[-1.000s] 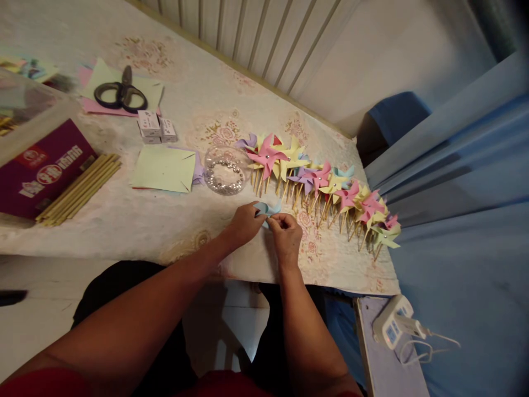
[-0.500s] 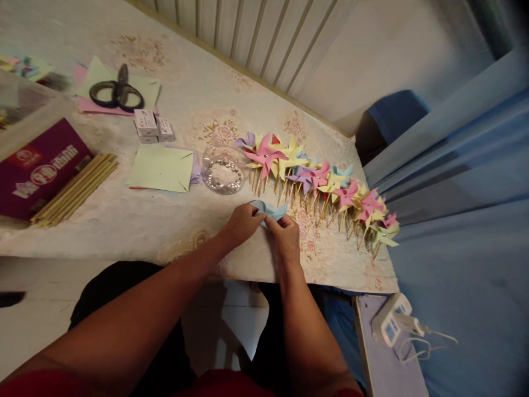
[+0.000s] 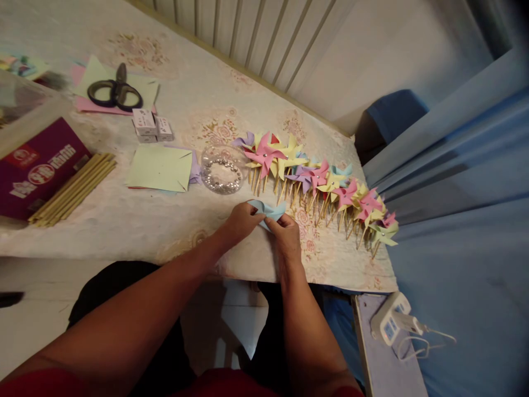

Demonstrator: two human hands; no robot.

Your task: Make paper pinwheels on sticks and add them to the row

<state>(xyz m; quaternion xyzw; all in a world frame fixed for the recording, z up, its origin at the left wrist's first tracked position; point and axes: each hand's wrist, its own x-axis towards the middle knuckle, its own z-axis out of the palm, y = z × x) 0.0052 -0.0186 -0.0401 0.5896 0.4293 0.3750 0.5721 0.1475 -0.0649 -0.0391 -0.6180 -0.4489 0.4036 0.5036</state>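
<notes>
A light blue paper pinwheel (image 3: 270,210), its corners curled over, is held between both hands above the table's front part. My left hand (image 3: 243,221) pinches its left side. Opposite, my right hand (image 3: 288,234) grips the right side, thumb near the middle; the fingertips partly cover the paper. Just beyond my left hand sits a round clear dish (image 3: 223,171) with small shiny pins in it. Finished pinwheels (image 3: 318,177) on sticks, pink, yellow, purple and blue, lie in a slanting row past my right hand.
Left on the flowered tablecloth (image 3: 231,264) are stacked paper squares (image 3: 159,168), small white boxes (image 3: 144,122), scissors (image 3: 115,94) on more paper, a bundle of sticks (image 3: 74,190) and a purple box (image 3: 41,165). A power strip (image 3: 390,318) stands at lower right, beside a blue curtain (image 3: 463,264).
Both hands stay in nearly the same place on the blue paper. My right fingers have shifted slightly, and a little more of the paper's lower middle shows between the hands.
</notes>
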